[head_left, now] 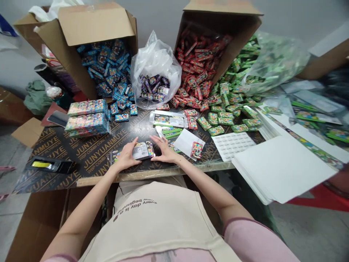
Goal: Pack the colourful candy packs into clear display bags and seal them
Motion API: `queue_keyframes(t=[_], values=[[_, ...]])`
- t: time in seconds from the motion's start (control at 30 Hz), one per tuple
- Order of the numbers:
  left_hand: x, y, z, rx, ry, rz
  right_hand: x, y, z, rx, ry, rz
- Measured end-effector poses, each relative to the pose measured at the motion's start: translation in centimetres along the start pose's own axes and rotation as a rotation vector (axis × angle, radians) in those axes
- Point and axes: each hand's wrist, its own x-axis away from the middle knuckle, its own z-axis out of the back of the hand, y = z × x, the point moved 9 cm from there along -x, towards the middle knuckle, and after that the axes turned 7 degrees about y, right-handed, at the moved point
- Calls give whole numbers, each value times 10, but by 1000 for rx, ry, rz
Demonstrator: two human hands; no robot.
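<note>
On the dark table in front of me lies a flat colourful printed box (142, 150) with a pale panel and barcode. My left hand (125, 155) spans its left part, thumb at the far edge and fingers at the near edge. Beside its right end is my right hand (165, 150), fingers apart and holding nothing; whether they touch the box I cannot tell. Just beyond my right hand are green printed packs (172, 133) and a white sheet (185, 141). A small red box (196, 149) rests on that sheet's right corner.
Cartons of blue boxes (109, 65) and red boxes (199, 54) stand behind a bag of purple boxes (155, 85). Green boxes (226, 118) spread rightward. Stacked wrapped packs (87, 118), a black tape dispenser (50, 165), a label sheet (233, 145) and white sheets (283, 167) lie around.
</note>
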Motion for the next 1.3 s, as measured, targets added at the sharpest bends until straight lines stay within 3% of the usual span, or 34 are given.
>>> queue_keyframes(t=[0.1,0.23,0.3,0.4,0.43,0.53,0.6,0.67,0.77,0.83,0.97,1.03,1.17,1.3], values=[[-2,-2,3,10,60,56,11,3,8,-2,150,-129],[-6,4,-6,-7,44,34,10,3,11,16,138,-113],[-8,5,-12,-44,28,24,1,31,44,122,303,-195],[-7,1,-23,-118,2,-4,2,97,121,326,700,-437],[-6,-1,-27,-136,-4,-17,5,118,141,363,770,-496],[-3,-8,-31,-156,-4,-34,16,172,173,365,750,-712],[-3,-7,-30,-149,3,-32,25,178,177,318,718,-738],[-7,2,-24,-113,48,-19,30,153,174,264,768,-612],[-21,26,-9,83,192,67,29,88,148,115,823,-367],[-32,41,-6,354,267,185,26,46,119,-14,784,-275],[-49,53,-26,1002,228,481,20,-22,77,-110,665,-62],[-48,49,-26,1142,223,590,17,-40,67,-132,541,48],[-37,42,-20,1151,98,668,10,-51,62,-169,274,163],[-31,40,-17,1095,29,648,6,-54,57,-177,186,202]])
